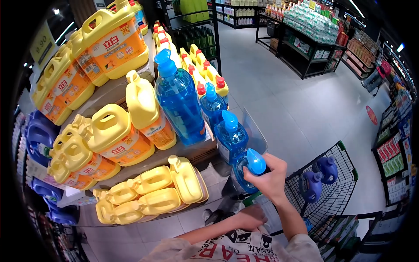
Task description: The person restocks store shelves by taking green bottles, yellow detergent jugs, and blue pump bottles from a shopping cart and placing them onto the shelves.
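My right hand [271,178] is closed round the neck of the nearest blue bottle [245,174], just under its light blue pump top. This bottle stands at the near end of a row, next to a second blue bottle [231,137] and a third blue bottle [213,105]. A larger blue bottle [182,102] rises to their left. My left hand [252,217] is low in front of my shirt, its fingers curled; whether it holds anything is hidden.
Yellow jugs [120,135] fill the shelves on the left, with more yellow jugs [159,194] lower down. A shopping cart [345,174] with two purple bottles [310,185] stands at the right. Farther off are a display table [305,54] and a person [376,76].
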